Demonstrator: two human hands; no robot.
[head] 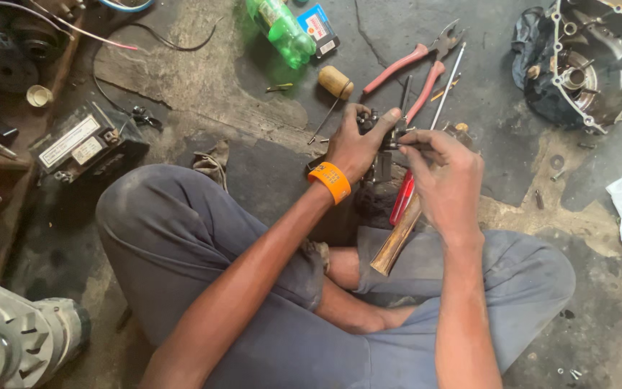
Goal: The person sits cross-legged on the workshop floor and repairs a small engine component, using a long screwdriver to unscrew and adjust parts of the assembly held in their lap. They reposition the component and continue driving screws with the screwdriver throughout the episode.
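Observation:
I sit cross-legged on a dirty concrete floor. My left hand [358, 146], with an orange wristband [330, 181], grips a small dark metal part [379, 128] held above my lap. My right hand [446, 173] pinches a thin tool against the part's right side; the tool's tip is hidden by my fingers. Just below the hands lie a red-handled screwdriver [401, 202] and a wooden-handled tool [395, 241] across my leg.
Red-handled pliers [415, 68] and a thin metal rod [446, 90] lie beyond the hands. A green plastic bottle [281, 30], a cork-like cylinder [335, 81], a black battery box [88, 148], an engine casing [588, 65] at top right, a grey motor [16, 338] at bottom left.

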